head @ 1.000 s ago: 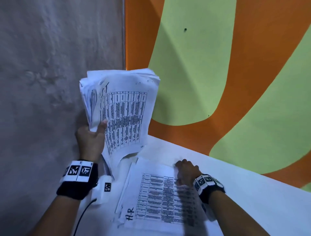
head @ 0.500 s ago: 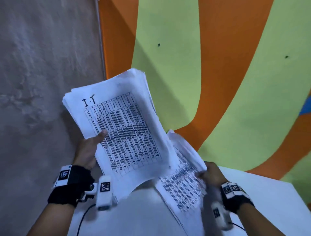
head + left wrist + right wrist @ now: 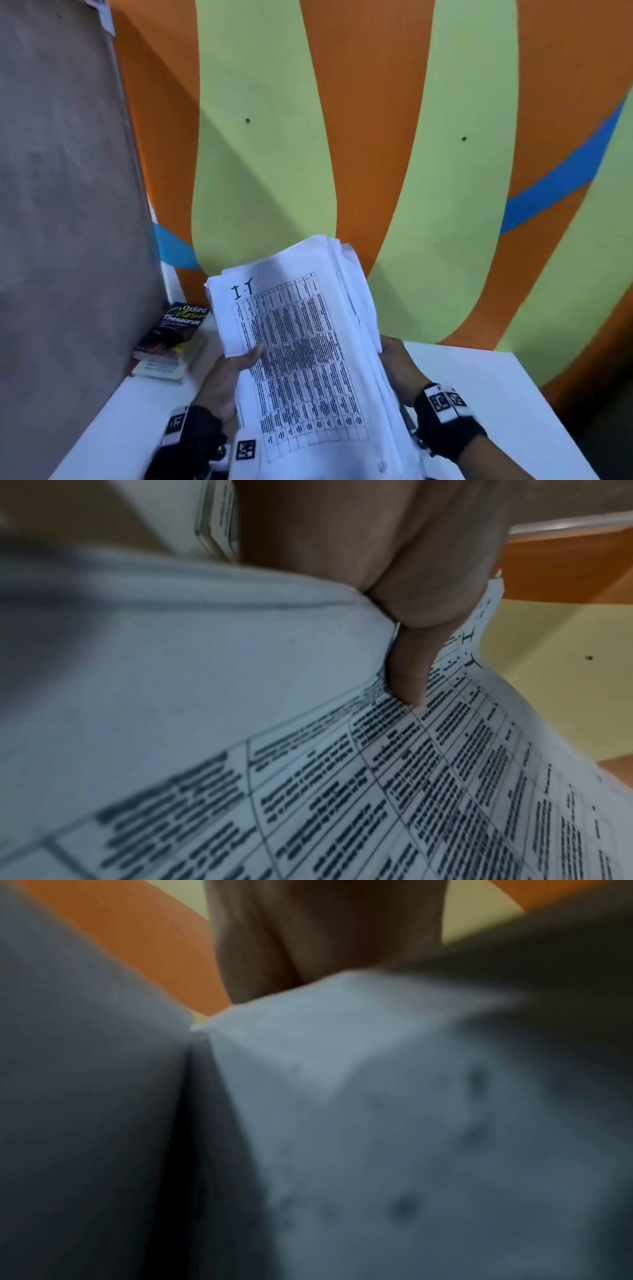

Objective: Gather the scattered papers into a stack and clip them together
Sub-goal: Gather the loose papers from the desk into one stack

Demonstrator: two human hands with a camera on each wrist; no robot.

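Note:
A thick stack of white papers (image 3: pixel 301 346) with a printed table on top is held in the air above the white table (image 3: pixel 486 387). My left hand (image 3: pixel 236 370) grips its left edge, thumb lying across the top sheet (image 3: pixel 407 674). My right hand (image 3: pixel 397 363) grips the right edge, its fingers hidden under the sheets. The edges of the sheets are uneven at the far right corner. In the right wrist view the papers (image 3: pixel 377 1123) fill the picture as a blur. No clip shows in any view.
Two books, the top one a dark thesaurus (image 3: pixel 174 330), lie at the table's far left corner against a grey wall (image 3: pixel 68 205). An orange, green and blue painted wall (image 3: pixel 411 137) stands behind the table.
My right hand lifted the remaining sheets from the table and brought them under the bundle in my left hand. Both bundles are now one stack held between the two hands.

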